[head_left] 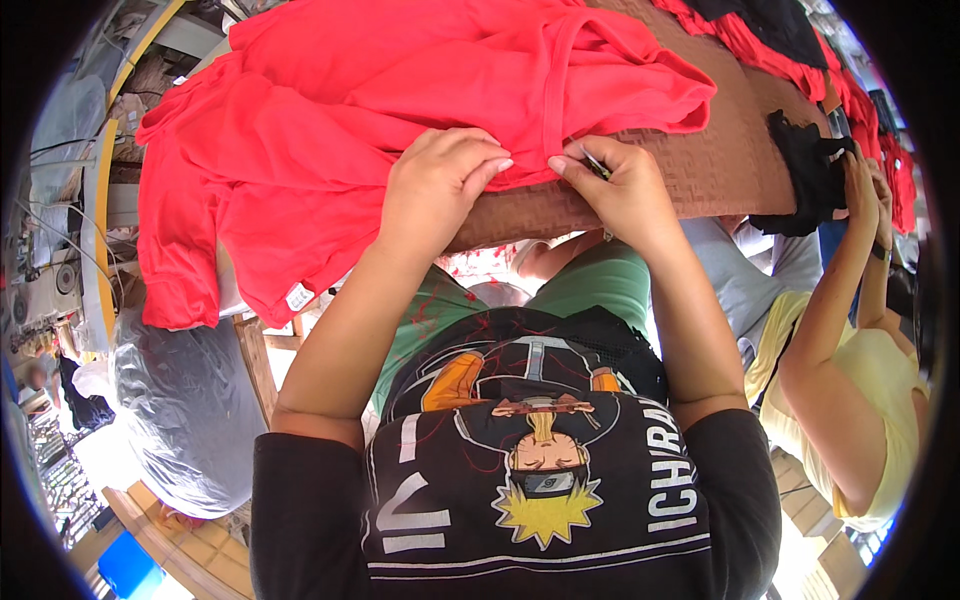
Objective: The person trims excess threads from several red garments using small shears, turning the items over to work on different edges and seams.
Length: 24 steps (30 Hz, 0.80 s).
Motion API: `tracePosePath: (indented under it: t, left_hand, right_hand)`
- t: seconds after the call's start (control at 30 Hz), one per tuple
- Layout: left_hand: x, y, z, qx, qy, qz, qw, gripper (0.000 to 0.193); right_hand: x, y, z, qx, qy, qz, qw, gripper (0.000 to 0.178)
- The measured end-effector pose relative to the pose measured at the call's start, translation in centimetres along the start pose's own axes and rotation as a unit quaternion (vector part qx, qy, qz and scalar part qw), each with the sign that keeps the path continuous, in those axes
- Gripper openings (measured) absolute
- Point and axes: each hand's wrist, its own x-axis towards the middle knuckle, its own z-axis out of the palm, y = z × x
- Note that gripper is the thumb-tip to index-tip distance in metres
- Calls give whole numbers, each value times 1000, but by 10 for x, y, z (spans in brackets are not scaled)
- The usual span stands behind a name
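A red fabric garment [340, 110] with sleeves and a seamed band lies spread over the brown-covered table before me. My left hand [440, 180] pinches its near edge between thumb and fingers. A short way to the right, my right hand [622, 190] is closed, its thumb tip against the red cloth at the band. Small metal thread snips [596, 163] are tucked in that hand, a blade showing between thumb and fingers; the rest is hidden by the palm. A white label [299, 297] shows on the garment's lower left part.
The table's brown quilted cover [740, 140] ends just above my lap. At right, a co-worker's hands [868, 195] hold black cloth [805, 170]. More red and black garments [765, 30] lie at far right. A large plastic-wrapped bundle [185, 410] stands at left, near a yellow-edged frame [103, 230].
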Motion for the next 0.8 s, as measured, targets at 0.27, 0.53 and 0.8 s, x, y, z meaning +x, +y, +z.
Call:
tracePosePath:
  t: [0.27,0.53,0.8]
  left_hand:
    - [-19,26,-59,-129,-235,-1,963,13]
    - [-15,44,-76,-73,-258,-85,960,14]
    - [-8,34,-25,-56,-71,-14,996,19]
  right_hand:
    - [-11,-4,-13,113,-64,54,990,17]
    - [-12,-7,-14,99,-68,32,992,14]
    - [-17,-12,-13,127,-66,36,989,14]
